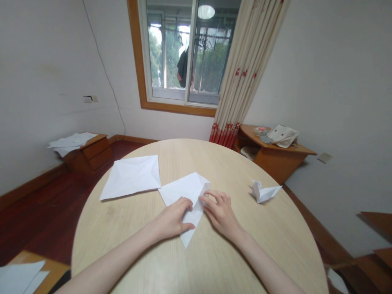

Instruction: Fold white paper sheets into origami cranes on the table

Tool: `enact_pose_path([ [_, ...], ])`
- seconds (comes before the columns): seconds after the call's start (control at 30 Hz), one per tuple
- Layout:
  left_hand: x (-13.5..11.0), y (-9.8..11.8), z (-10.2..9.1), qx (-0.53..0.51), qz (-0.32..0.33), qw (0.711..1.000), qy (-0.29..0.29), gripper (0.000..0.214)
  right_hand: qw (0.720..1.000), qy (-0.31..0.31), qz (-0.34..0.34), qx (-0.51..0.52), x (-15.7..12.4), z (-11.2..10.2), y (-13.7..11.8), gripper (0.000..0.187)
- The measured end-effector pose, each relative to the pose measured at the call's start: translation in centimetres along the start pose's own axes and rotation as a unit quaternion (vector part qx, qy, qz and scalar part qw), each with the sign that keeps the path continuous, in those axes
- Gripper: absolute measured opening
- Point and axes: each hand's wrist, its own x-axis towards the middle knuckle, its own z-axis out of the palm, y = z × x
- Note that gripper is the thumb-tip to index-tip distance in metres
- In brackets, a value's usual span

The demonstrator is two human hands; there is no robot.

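Observation:
A white sheet of paper [180,188] lies partly folded on the round table, its narrow point toward me. My left hand [176,218] rests on the lower part of the sheet, thumb and fingers apart, pressing it flat. Along the right side, a folded flap [204,187] stands slightly raised. My right hand [221,212] has its bent fingers and thumb closed at that flap's edge. To the right stands a folded paper bird [263,192], apart from both hands. A stack of white paper [133,175] lies at the left, its near corner close to the sheet.
The round wooden table [196,269] fills the middle. Behind it are a low cabinet [96,153] with papers and a corner shelf [275,161] bearing a cloth bag [283,135]. More paper [23,275] lies on a wooden surface at lower left. A curtain [245,73] hangs beside the window.

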Motion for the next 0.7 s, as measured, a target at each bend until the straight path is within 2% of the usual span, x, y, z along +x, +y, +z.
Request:
enact_pose_path([
  [0.1, 0.0, 0.2, -0.1, -0.001, 0.002, 1.000, -0.010, 0.036, 1.000, 0.007, -0.023, -0.018, 0.1, -0.1, 0.0, 0.036],
  [0.27, -0.1, 0.6, -0.3, -0.013, -0.001, 0.999, -0.029, 0.036, 0.997, -0.002, -0.059, -0.050, 0.1, -0.3, 0.4, 0.035],
  [0.57, -0.3, 1.7, -1.2, -0.026, 0.028, 0.997, -0.070, 0.031, 0.998, 0.026, -0.055, -0.014, 0.3, -1.5, 1.0, 0.024],
  [0.63, -0.3, 1.9, -1.5, -0.022, 0.034, 0.995, -0.086, 0.037, 0.999, 0.018, -0.045, -0.005, 0.4, -1.9, 1.2, 0.022],
  [0.7, -0.3, 2.0, -1.7, -0.016, 0.040, 0.994, -0.100, 0.052, 0.999, 0.011, -0.041, 0.008, 0.5, -2.3, 1.3, 0.021],
])
